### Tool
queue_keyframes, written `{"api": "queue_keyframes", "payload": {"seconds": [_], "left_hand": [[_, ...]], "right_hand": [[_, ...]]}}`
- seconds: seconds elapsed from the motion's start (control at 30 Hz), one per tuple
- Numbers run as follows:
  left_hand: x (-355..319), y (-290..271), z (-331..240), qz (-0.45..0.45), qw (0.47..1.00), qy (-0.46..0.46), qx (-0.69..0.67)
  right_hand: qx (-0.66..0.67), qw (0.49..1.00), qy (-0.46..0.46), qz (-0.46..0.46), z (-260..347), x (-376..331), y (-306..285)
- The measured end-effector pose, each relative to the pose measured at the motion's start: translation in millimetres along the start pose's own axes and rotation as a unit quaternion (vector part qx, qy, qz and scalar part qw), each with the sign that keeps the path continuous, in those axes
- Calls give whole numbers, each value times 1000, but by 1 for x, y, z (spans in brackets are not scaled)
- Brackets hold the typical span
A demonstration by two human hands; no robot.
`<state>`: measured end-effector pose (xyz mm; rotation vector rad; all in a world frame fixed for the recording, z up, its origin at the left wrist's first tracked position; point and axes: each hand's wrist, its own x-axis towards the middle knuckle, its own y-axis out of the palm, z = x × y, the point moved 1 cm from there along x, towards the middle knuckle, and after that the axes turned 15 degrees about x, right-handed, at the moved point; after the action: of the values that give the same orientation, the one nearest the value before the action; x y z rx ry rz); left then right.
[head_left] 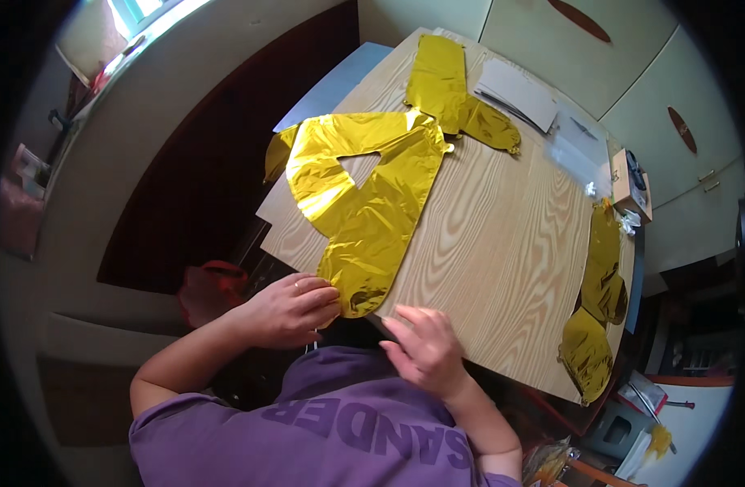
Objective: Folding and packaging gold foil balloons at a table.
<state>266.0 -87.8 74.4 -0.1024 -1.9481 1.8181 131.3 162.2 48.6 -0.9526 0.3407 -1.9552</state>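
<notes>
A flat, uninflated gold foil balloon [381, 215] with a triangular hole lies across the wooden table [478, 243]. Its rounded lower end reaches the table's near edge, close to my body. My left hand [295, 308] is at the left side of that end, its curled fingers gripping the foil's edge; the fingertips are partly hidden. To the right of the same end, my right hand [425, 349] hovers at the table edge, thumb and fingers apart, holding nothing. A small gap separates it from the foil.
Another flat gold foil balloon [441, 77] lies at the far side, beside a stack of white sheets [518, 93]. More gold foil [587, 349] rests along the right edge. A small box [630, 185] and clear plastic bag [579, 150] are at the back right.
</notes>
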Motion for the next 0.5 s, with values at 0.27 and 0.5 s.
{"api": "queue_keyframes", "payload": {"seconds": [0.27, 0.5], "left_hand": [[-14, 2, 22, 92, 994, 29, -45], [12, -16, 38, 169, 959, -117, -194]], "right_hand": [[-60, 996, 11, 62, -18, 32, 30], [-47, 997, 52, 14, -10, 36, 33]]}}
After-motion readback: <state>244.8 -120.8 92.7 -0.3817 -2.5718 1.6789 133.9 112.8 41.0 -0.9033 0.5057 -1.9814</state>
